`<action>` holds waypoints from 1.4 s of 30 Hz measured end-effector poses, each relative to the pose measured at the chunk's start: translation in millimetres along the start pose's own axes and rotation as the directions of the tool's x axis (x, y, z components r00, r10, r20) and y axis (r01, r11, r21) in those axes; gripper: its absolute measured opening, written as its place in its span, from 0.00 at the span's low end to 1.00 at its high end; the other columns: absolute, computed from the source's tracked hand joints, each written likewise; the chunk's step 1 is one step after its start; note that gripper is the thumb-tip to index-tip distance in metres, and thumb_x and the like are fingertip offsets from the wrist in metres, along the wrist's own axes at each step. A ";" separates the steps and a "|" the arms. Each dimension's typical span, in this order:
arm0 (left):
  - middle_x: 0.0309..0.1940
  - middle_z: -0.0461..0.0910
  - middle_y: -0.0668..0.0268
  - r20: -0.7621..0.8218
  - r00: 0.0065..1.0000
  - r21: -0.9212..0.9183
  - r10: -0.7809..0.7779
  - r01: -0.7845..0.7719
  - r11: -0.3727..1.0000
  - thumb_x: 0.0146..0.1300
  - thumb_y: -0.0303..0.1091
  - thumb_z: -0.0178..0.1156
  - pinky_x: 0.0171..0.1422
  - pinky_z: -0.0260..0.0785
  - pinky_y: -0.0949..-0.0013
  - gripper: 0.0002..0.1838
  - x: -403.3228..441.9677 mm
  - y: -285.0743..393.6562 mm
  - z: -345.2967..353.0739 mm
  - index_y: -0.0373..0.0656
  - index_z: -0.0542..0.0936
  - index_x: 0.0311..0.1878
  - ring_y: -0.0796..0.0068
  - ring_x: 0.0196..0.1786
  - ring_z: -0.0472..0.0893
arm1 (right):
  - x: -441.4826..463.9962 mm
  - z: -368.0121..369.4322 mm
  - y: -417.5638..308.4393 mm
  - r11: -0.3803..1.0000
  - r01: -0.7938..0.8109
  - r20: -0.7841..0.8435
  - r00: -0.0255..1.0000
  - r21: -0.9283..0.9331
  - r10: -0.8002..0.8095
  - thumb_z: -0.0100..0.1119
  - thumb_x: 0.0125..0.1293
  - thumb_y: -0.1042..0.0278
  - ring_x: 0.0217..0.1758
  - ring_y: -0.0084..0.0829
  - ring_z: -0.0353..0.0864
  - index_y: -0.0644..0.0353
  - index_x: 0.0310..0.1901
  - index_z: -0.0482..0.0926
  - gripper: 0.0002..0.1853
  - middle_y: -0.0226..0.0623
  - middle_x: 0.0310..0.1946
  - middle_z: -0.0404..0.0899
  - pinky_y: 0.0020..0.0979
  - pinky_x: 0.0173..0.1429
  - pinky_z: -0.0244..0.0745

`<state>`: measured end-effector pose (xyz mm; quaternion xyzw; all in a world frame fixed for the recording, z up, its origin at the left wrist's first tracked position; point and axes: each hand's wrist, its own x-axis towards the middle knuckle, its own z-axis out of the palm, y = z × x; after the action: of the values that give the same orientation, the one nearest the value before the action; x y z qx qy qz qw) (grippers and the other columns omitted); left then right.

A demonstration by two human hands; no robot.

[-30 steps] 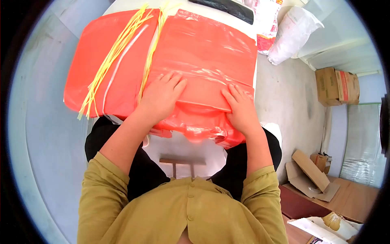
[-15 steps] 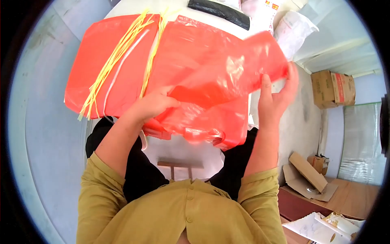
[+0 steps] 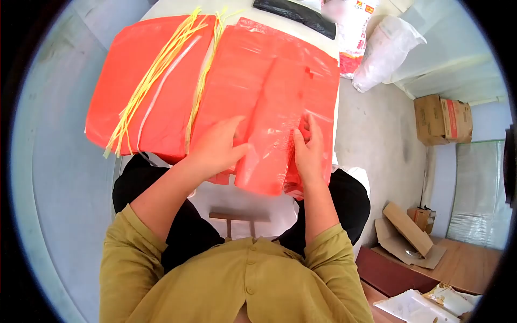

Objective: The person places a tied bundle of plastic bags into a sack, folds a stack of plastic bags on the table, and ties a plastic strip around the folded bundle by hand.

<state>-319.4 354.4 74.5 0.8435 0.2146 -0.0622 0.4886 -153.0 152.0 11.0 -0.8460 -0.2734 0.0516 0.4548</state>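
A red plastic bag, folded into a lengthwise strip, lies on a spread of red plastic bags. Its lower end hangs at the table's front edge. My left hand is at the strip's left side, thumb and fingers apart, the thumb against the plastic. On the other side, my right hand touches the strip's right edge, with a gap between thumb and fingers. To the left is a thick red stack, crossed by yellow straps and a white tie.
A black rolled bag lies at the back of the white table. White sacks stand beyond its right corner. Cardboard boxes are by the right wall, and flattened cardboard lies on a wooden surface lower right.
The raised right part of the red bag has been folded over to the left and now lies flat as a strip. My right hand has come down and left; my left hand has shifted slightly right.
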 end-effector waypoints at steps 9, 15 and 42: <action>0.81 0.51 0.42 -0.160 0.928 0.141 0.336 -0.315 0.938 0.63 0.41 0.71 0.83 0.56 0.53 0.45 15.0 16.7 34.2 0.35 0.62 0.78 0.43 0.83 0.56 | 21.6 1.6 -43.4 0.993 -0.094 0.081 0.993 0.070 0.088 0.63 0.73 0.71 0.69 0.39 0.70 0.60 0.82 0.54 0.41 0.49 0.76 0.64 0.37 0.69 0.72; 0.83 0.44 0.40 -0.141 0.929 0.202 0.341 -0.310 0.929 0.61 0.45 0.73 0.86 0.51 0.52 0.50 25.8 18.1 42.4 0.35 0.58 0.80 0.41 0.85 0.47 | 46.8 5.7 -67.3 0.836 -0.220 0.218 0.968 0.502 0.123 0.60 0.72 0.76 0.83 0.42 0.56 0.53 0.85 0.42 0.47 0.47 0.84 0.46 0.39 0.79 0.62; 0.82 0.57 0.54 0.073 0.844 0.549 0.532 -0.479 0.685 0.65 0.48 0.63 0.81 0.48 0.31 0.36 30.6 16.4 45.9 0.52 0.70 0.76 0.48 0.84 0.53 | 143.8 39.5 -31.2 0.755 0.413 0.111 0.901 -0.510 -0.419 0.65 0.70 0.64 0.81 0.60 0.56 0.53 0.72 0.75 0.29 0.56 0.78 0.60 0.59 0.82 0.51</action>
<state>-280.2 317.4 54.3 0.9747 -0.0311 0.0552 0.2143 -57.8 268.2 36.2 -0.8551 -0.4557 -0.1311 0.2098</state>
